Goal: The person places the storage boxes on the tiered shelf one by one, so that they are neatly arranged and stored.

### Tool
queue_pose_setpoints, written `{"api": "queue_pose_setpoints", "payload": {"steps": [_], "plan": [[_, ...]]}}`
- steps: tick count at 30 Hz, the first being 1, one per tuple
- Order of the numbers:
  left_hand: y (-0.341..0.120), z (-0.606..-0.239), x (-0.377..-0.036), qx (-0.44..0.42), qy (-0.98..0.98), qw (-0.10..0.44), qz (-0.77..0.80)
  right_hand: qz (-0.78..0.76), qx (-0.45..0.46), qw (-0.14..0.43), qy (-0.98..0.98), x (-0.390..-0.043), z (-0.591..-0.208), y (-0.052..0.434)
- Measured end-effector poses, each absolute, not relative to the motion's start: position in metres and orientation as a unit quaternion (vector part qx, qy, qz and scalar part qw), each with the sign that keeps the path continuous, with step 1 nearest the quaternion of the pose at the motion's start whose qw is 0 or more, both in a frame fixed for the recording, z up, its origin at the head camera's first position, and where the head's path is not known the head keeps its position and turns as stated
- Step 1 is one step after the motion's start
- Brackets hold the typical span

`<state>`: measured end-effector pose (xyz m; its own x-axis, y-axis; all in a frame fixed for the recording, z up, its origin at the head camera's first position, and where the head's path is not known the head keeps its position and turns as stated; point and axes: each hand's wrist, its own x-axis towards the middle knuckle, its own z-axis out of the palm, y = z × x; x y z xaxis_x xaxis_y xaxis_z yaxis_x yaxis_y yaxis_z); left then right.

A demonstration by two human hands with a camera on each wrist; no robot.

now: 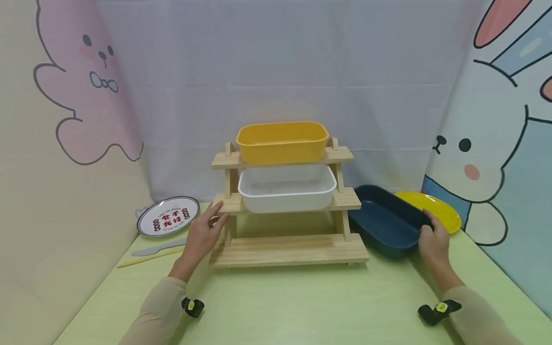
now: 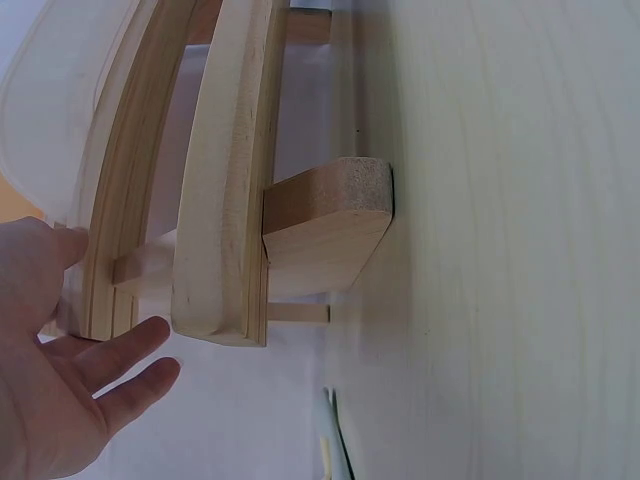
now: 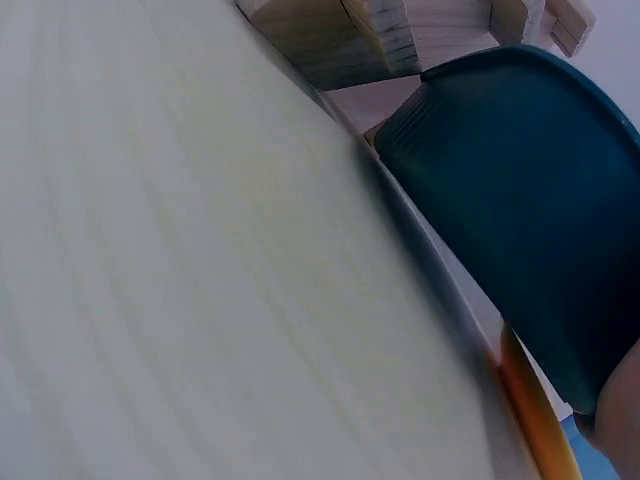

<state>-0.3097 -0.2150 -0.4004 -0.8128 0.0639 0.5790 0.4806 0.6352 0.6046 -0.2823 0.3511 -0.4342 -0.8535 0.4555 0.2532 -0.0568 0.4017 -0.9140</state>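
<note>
A three-step wooden shelf [image 1: 289,249] stands mid-table. My left hand [image 1: 204,235] holds the left end of its middle board, thumb and fingers around the edge; the left wrist view shows the hand [image 2: 60,350] at the board [image 2: 120,180] up close. On the right, my right hand [image 1: 434,239] grips the near right end of a dark blue rectangular dish [image 1: 384,218]. In the right wrist view the dish [image 3: 520,200] shows its outer side, tilted, with a gap under part of it. A yellow dish [image 1: 282,152] sits on the top step, a white dish [image 1: 288,201] on the middle one.
A white oval plate with red characters [image 1: 168,216] lies at the left, near a grey knife [image 1: 157,248] and a thin yellow utensil [image 1: 148,258]. Behind the blue dish is a yellow plate [image 1: 448,218]. Walls with cartoon animals flank the table [image 1: 293,306].
</note>
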Motion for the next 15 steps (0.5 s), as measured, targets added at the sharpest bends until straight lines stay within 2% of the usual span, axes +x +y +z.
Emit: {"api": "queue_pose_setpoints", "payload": {"steps": [9, 15], "plan": [[-0.216, -0.402, -0.312, -0.162, -0.863, 0.262, -0.4, 0.552, -0.16, 0.35, -0.74, -0.279, -0.407, 0.374], [-0.216, -0.4, -0.311, -0.162, -0.862, 0.258, -0.406, 0.689, -0.152, 0.403, -0.583, -0.272, -0.373, 0.385]]}}
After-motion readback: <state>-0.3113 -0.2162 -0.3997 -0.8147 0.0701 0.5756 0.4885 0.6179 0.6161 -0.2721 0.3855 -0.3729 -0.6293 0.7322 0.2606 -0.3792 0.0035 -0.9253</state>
